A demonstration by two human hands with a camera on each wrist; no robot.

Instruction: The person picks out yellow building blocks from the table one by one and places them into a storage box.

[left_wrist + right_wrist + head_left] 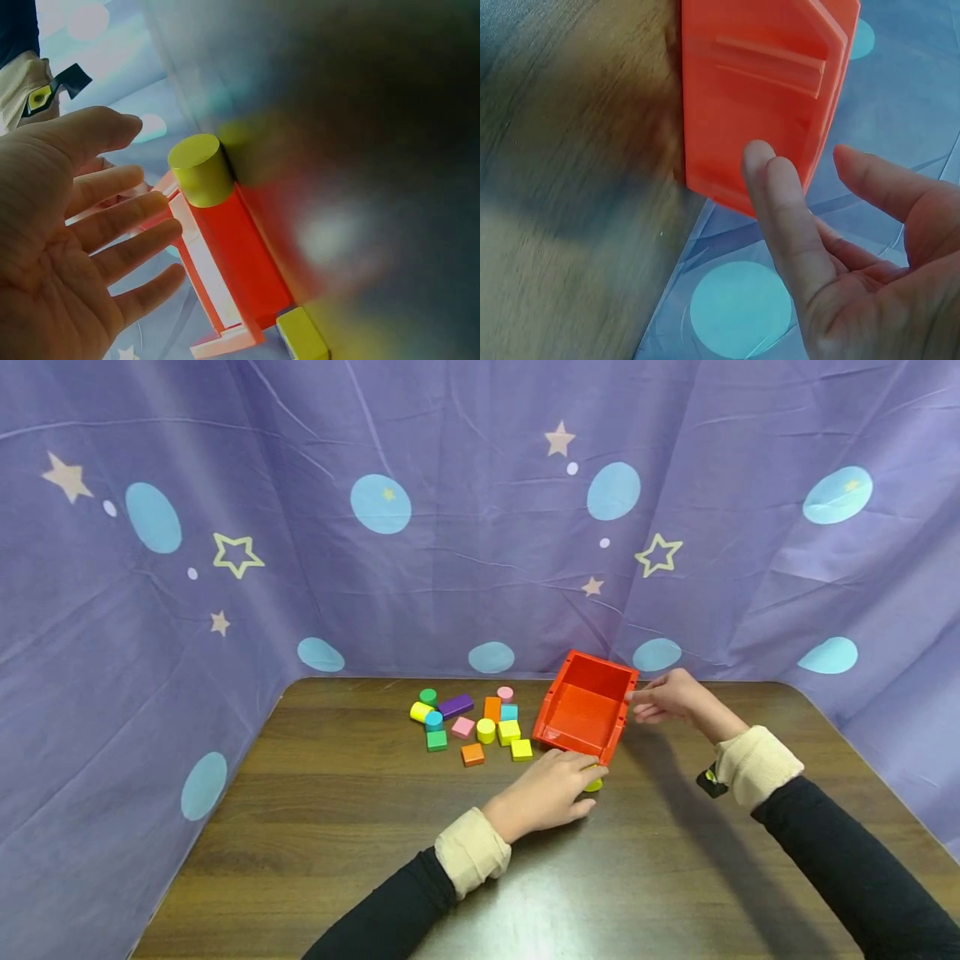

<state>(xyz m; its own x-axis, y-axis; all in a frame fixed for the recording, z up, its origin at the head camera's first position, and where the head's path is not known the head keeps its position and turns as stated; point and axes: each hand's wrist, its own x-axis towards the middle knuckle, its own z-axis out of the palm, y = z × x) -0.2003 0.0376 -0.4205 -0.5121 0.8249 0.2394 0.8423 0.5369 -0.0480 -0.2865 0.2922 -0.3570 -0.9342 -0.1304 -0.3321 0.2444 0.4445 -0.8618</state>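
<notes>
Orange plastic, tipped up on its near edge: that is the bin point(587, 708) at the far middle of the table point(337, 827), and I can see nothing inside it and no writing on it or on anything else. My right hand point(670, 696) touches its far right rim with straight, relaxed fingers point(780, 202), gripping nothing. My left hand point(546, 792) lies flat and open just near of the bin, fingers spread, beside one yellow-green cylinder point(201, 169) that rests against the bin's near wall. Left of the bin, loose blocks lie scattered on the wood. I count thirteen: two yellow cubes point(509, 732), two yellow cylinders point(486, 730), two orange blocks point(472, 753), a purple bar point(455, 706), a pink square point(462, 727), a pink cylinder point(505, 693), a green cylinder point(427, 697), a green cube point(437, 741), a teal cylinder point(433, 721) and a teal cube point(509, 712).
</notes>
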